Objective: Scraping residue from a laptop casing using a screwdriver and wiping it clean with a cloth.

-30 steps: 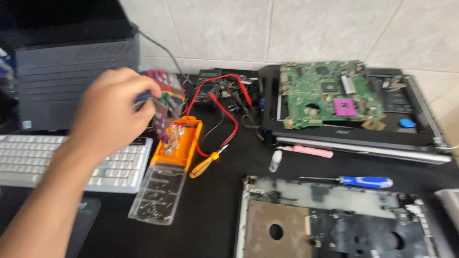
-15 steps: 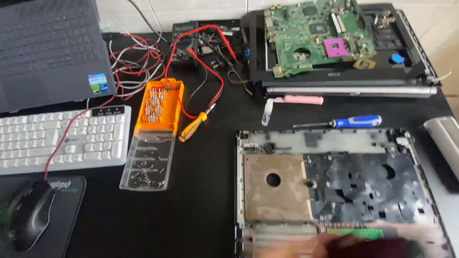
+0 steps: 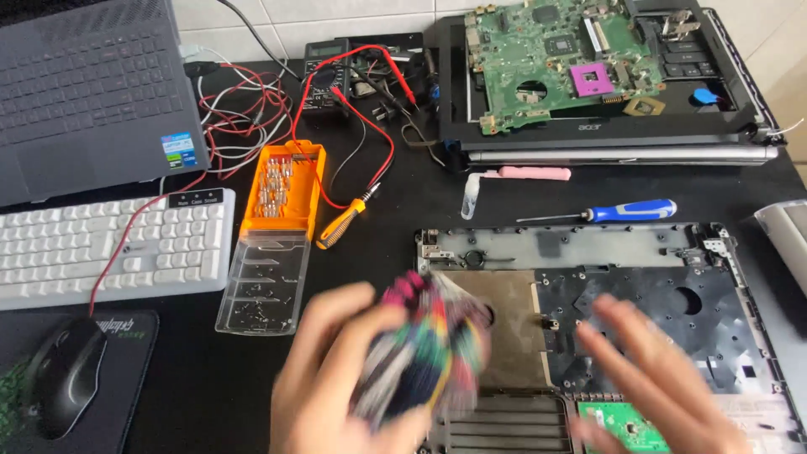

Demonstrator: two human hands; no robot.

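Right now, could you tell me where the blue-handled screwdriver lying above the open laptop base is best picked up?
Probably by the thick blue handle of the blue-handled screwdriver, coming from above. It lies flat, handle to the right and thin shaft pointing left, with bare black table around it.

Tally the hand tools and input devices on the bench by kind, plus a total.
Screwdrivers: 2, orange-handled and blue-handled
Multimeter: 1
Bit case: 1, orange
Keyboards: 2, white and laptop's own
Mouse: 1
Total: 7
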